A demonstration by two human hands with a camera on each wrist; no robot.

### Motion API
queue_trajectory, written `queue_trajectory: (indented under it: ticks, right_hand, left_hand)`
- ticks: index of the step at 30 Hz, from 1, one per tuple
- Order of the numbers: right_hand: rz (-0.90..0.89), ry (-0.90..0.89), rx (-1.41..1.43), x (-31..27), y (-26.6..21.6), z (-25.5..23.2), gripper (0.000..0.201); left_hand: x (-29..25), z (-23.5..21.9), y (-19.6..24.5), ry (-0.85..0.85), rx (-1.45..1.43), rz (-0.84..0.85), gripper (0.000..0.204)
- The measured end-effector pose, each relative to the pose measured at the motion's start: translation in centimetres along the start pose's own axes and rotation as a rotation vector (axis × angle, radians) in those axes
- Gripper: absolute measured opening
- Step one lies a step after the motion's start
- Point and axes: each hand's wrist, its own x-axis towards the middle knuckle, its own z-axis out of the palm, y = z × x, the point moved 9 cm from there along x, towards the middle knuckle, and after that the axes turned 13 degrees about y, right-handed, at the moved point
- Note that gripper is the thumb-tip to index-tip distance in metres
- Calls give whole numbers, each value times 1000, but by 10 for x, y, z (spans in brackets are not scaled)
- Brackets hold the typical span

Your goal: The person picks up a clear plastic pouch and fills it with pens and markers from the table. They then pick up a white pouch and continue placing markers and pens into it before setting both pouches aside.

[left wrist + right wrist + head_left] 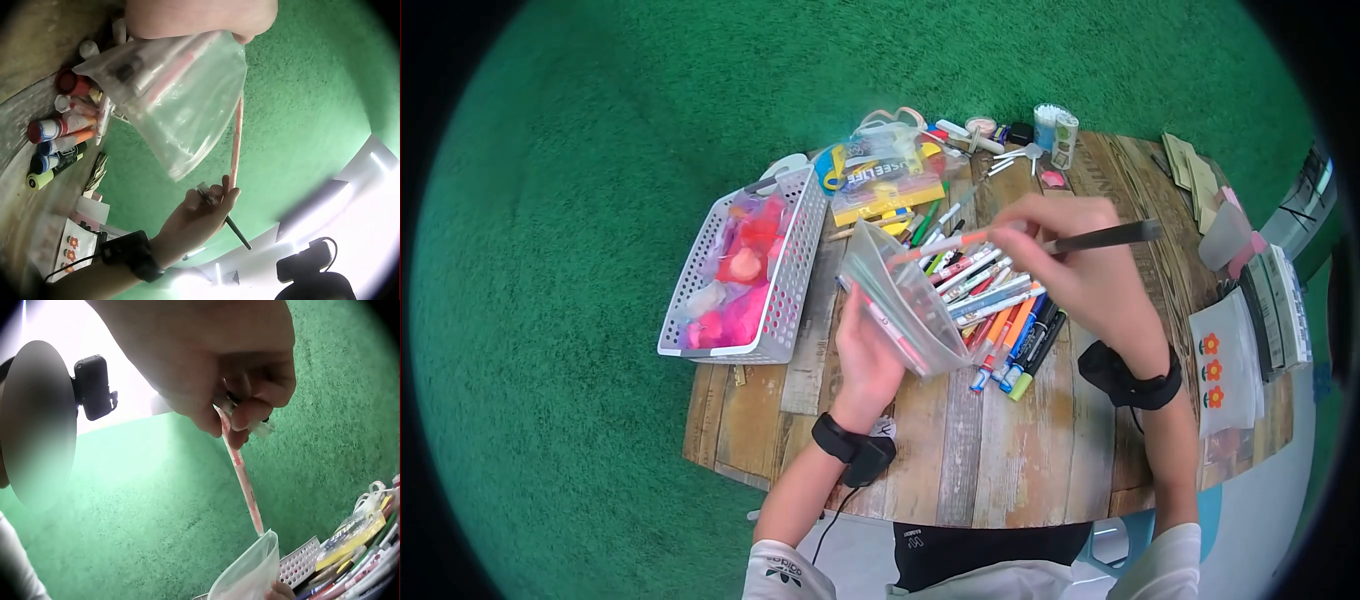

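Note:
My left hand [868, 350] holds a translucent zip pouch [930, 315], tilted with its mouth toward the right hand. A pink-and-white pen [172, 78] and other slim pens show through the plastic. Between thumb and fingers, my right hand [1085, 262] pinches a slim pink-orange pen [244, 481], its far end at the pouch's mouth. A dark pen [1115, 235] is also held in that hand and sticks out behind it. Beneath both hands lies a heap of pens and markers [995, 300], partly hidden by the pouch.
A white perforated basket [785, 300] with pink and red packets stands left. Behind the heap lies a yellow-edged plastic packet [885, 185]. Cotton swabs [1055, 130] stand at the back. On the right are a flower-printed pouch [1225, 365] and stacked boxes [1280, 305], near the table's edge.

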Motion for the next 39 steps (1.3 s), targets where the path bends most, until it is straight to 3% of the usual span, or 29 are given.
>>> queue_trajectory:
  ticks: [3, 7, 9, 11, 13, 17, 19, 22, 31, 34, 38, 39]
  right_hand:
    - [-57, -31, -52, -8, 7, 18, 14]
    - [44, -150, -57, -16, 13, 34, 24]
    - [172, -307, 9, -22, 13, 44, 27]
    - [153, -348, 28, -23, 13, 45, 26]
    - [282, -409, 145, -28, 22, 50, 28]
    - [378, -340, 287, -26, 25, 45, 26]
    - [557, -342, 389, -26, 27, 42, 22]
    - [596, -335, 412, -24, 27, 41, 18]
    - [553, -175, 353, -35, 38, 56, 17]
    - [429, -168, 266, -36, 30, 60, 19]
    - [453, -247, 208, -42, 29, 67, 17]
    - [359, -270, 124, -42, 26, 68, 16]
  left_hand:
    - [-3, 4, -3, -14, 32, -8, 56]
    - [-7, 7, -12, -7, 31, -54, 53]
    - [-7, 7, -13, -2, 18, -65, 53]
    - [-6, 5, -13, 4, 2, -74, 53]
    - [-4, 5, -12, -27, 3, -65, 53]
    - [-2, 1, -11, 8, -41, -60, 53]
    - [-4, 2, -11, -16, -47, -81, 52]
    - [-6, 6, -10, -17, -16, -61, 52]
    - [-15, 19, -9, -56, 94, -36, 60]
    - [-10, 8, -12, -14, 87, -41, 62]
    - [-11, 9, -7, -33, 131, 3, 60]
    - [-11, 7, -6, -17, 115, 3, 57]
